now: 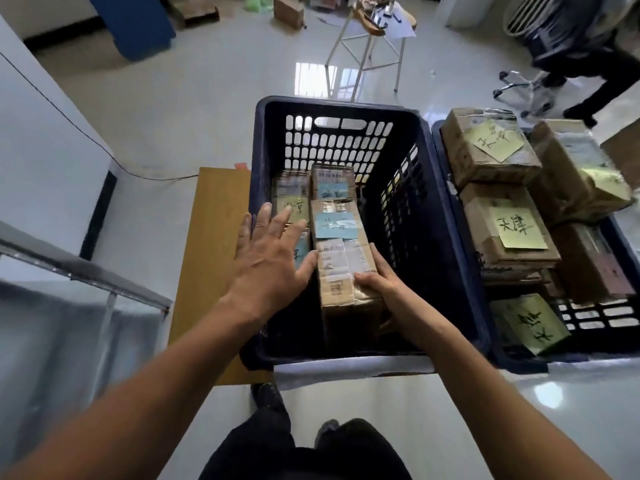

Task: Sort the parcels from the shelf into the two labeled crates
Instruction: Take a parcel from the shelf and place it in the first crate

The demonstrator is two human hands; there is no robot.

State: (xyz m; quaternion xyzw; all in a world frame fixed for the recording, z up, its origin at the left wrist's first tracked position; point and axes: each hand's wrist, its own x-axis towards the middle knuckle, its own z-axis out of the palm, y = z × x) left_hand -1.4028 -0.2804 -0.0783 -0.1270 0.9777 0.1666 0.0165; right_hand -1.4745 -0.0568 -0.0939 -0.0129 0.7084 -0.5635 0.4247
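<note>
A dark blue crate (332, 109) stands on the floor in front of me, holding several cardboard parcels with blue notes. My right hand (384, 282) grips the near end of a long cardboard parcel (341, 258) with a blue note, inside that crate. My left hand (270, 258) is spread flat, fingers straight, its thumb against the parcel's left side. A second blue crate (502, 355) at the right holds several parcels with yellow notes (519, 230).
A wooden board (211, 244) lies on the floor left of the crate. A grey metal shelf edge (86, 271) is at the left. A white-legged stool (367, 50), an office chair (540, 81) and another person's legs (595, 84) are behind.
</note>
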